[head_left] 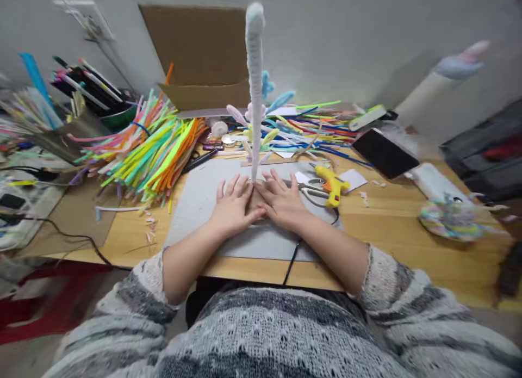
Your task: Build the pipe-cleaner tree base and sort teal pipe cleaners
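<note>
A tall white fuzzy stem [255, 84] stands upright at the middle. Pastel pipe-cleaner loops, among them a blue loop [280, 101] and a yellow loop [269, 138], show around it; I cannot tell whether they are joined to it. At its foot, my left hand [234, 206] lies with fingers spread on a brownish base piece, mostly hidden by the hands. Opposite it, my right hand [281, 201] rests palm down, fingers also spread, with both hands' fingertips close to the stem. Beneath lies a pale grey board [191, 215]. Scissors [314, 192] and a yellow glue gun [335, 186] are right of my right hand.
On the left lies a large bundle of colourful pipe cleaners [150, 149], behind it a pen holder [118, 117]. Loose pipe cleaners [314, 128] spread along the wall near a cardboard box [199, 46]. Rightward are a black phone [385, 153] and a pastel fuzzy item [451, 220]. A cable [292, 261] crosses the front edge.
</note>
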`<state>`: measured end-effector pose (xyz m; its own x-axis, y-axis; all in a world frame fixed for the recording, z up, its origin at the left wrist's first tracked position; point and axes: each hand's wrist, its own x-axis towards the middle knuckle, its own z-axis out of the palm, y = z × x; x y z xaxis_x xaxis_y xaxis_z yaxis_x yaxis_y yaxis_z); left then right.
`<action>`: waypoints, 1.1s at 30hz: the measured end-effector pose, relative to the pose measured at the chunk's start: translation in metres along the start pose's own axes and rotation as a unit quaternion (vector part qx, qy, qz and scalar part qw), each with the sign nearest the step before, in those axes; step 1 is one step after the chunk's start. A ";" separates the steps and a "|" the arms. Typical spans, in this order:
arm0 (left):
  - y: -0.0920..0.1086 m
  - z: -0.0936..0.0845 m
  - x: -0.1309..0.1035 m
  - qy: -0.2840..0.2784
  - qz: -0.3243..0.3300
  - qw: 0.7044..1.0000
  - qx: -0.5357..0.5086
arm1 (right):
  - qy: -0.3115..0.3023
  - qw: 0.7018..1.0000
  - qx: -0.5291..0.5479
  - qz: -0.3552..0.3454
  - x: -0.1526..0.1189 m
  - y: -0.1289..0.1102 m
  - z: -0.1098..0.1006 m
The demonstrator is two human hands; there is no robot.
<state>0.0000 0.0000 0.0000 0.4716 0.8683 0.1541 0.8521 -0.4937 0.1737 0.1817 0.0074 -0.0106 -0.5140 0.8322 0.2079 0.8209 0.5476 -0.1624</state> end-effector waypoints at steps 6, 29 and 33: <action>-0.024 -0.005 0.000 0.075 -0.049 0.992 -0.093 | 0.120 0.988 0.093 0.018 -0.010 0.010 -0.008; -0.008 0.001 -0.013 -0.020 0.057 0.993 -0.098 | -0.026 0.992 0.119 -0.033 -0.004 -0.010 -0.010; -0.009 0.002 -0.012 -0.016 0.061 0.994 -0.090 | -0.030 0.992 0.119 -0.031 -0.004 -0.010 -0.008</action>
<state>-0.0130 -0.0060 -0.0055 0.5786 0.8011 0.1534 0.7349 -0.5936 0.3280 0.1777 -0.0016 -0.0016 -0.5817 0.7957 0.1689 0.7083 0.5976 -0.3758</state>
